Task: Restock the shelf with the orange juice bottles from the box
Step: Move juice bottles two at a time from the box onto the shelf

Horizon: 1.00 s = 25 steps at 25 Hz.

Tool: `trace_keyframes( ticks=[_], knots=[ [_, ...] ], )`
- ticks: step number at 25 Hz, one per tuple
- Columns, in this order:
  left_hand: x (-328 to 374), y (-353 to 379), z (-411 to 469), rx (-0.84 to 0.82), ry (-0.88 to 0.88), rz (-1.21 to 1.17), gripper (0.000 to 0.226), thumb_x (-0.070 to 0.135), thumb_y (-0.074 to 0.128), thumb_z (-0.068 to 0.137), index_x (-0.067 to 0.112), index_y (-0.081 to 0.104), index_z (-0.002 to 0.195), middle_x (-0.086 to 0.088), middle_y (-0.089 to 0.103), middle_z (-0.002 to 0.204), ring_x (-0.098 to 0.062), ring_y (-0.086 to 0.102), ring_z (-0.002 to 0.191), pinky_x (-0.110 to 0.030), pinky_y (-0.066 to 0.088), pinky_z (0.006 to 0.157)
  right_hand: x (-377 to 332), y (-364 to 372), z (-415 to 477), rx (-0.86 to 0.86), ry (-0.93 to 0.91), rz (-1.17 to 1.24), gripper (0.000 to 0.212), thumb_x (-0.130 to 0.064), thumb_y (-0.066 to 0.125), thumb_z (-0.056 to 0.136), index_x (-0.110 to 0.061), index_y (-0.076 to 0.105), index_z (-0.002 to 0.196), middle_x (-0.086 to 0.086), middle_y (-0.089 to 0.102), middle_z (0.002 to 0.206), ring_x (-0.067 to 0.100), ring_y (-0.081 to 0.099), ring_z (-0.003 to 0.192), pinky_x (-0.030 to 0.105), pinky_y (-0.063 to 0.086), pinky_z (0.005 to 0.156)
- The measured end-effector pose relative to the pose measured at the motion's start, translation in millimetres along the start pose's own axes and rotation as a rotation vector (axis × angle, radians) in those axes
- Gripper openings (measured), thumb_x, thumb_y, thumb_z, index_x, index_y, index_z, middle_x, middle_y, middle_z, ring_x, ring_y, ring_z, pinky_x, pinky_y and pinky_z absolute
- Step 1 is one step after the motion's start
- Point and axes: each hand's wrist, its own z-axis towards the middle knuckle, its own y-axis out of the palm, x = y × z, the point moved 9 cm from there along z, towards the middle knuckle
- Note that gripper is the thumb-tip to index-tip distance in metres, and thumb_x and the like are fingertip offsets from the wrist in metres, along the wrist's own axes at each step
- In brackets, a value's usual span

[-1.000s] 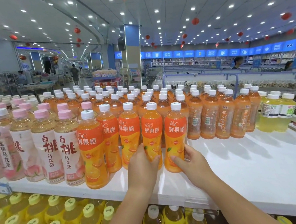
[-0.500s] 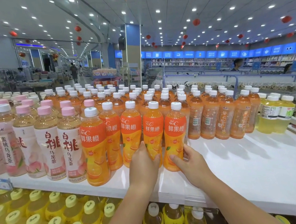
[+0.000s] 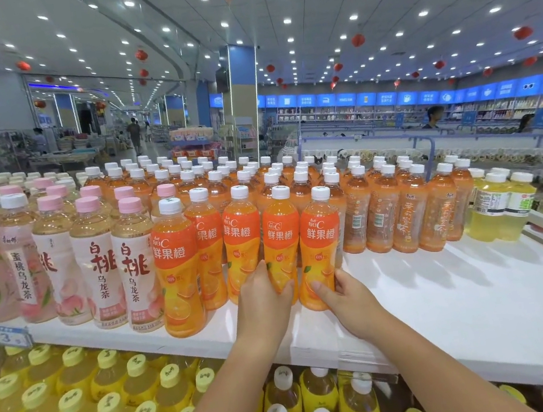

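My left hand (image 3: 263,298) grips one orange juice bottle (image 3: 281,239), and my right hand (image 3: 344,296) grips the end bottle (image 3: 320,234), both standing on the shelf (image 3: 448,303). Next I'd release without tipping them.

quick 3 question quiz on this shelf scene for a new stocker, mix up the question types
1. True or false: the right hand grips the rightmost front-row orange juice bottle.
2. What stands just left of the front orange juice row?
A. peach oolong tea bottles
B. milk cartons
C. canned soda
3. Fill in: the front orange juice row holds ____ bottles.

Key: 1 true; 2 A; 3 five.
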Motion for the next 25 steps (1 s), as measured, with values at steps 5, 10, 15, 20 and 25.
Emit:
trace_keyframes(
  ticks=[5, 10, 15, 20, 25],
  knots=[
    [-9.3, -7.8, -16.2, -0.073, -0.116, -0.115, 0.031, 0.039, 0.058, 0.1, 0.021, 0.064, 0.124, 0.018, 0.064, 0.105, -0.007, 0.061, 0.105, -0.016, 0.045, 0.08, -4.6, 1.6, -11.5, -0.014, 0.046, 0.01, 0.039, -0.048, 0.064, 0.091, -0.034, 0.058, 0.127, -0.016, 0.069, 0.124, 0.005, 0.064, 0.115, 0.04, 0.048, 0.107],
    [-20.8, -7.2, -30.0, -0.193, -0.15, -0.081, 0.053, 0.058, 0.042, 0.1, 0.022, 0.057, 0.136, 0.006, 0.063, 0.134, -0.013, 0.059, 0.119, -0.031, 0.046, 0.095, -16.4, 2.3, -39.0, 0.062, 0.118, 0.059, 0.047, -0.047, 0.059, 0.095, -0.029, 0.047, 0.137, -0.007, 0.057, 0.137, 0.009, 0.056, 0.119, 0.037, 0.043, 0.11],
    [-17.6, 1.5, -41.8, -0.356, -0.095, -0.137, 0.058, 0.053, 0.039, 0.103, 0.019, 0.043, 0.149, 0.0, 0.048, 0.152, -0.017, 0.047, 0.136, -0.036, 0.038, 0.109, -20.1, -6.2, -72.7, 0.157, 0.176, -0.054, 0.067, -0.05, 0.05, 0.099, -0.018, 0.03, 0.155, -0.007, 0.048, 0.136, 0.009, 0.047, 0.12, 0.03, 0.038, 0.104],
    [7.6, 8.5, -75.5, -0.475, -0.007, -0.216, 0.057, 0.049, 0.039, 0.104, 0.018, 0.039, 0.152, 0.002, 0.043, 0.156, -0.015, 0.04, 0.142, -0.034, 0.034, 0.113, -25.4, -21.5, -124.8, 0.247, 0.153, -0.095, 0.058, -0.042, 0.048, 0.102, -0.019, 0.034, 0.153, -0.002, 0.045, 0.151, 0.004, 0.045, 0.123, 0.022, 0.033, 0.098],
    [41.2, 15.0, -130.7, -0.573, 0.031, -0.342, 0.048, 0.044, 0.043, 0.104, 0.024, 0.046, 0.148, 0.01, 0.05, 0.147, -0.008, 0.045, 0.136, -0.029, 0.037, 0.11, -9.6, -61.3, -206.8, 0.298, 0.189, -0.115, 0.054, -0.04, 0.049, 0.102, -0.021, 0.037, 0.151, -0.008, 0.048, 0.146, 0.003, 0.046, 0.125, 0.007, 0.037, 0.085]
  ],
)
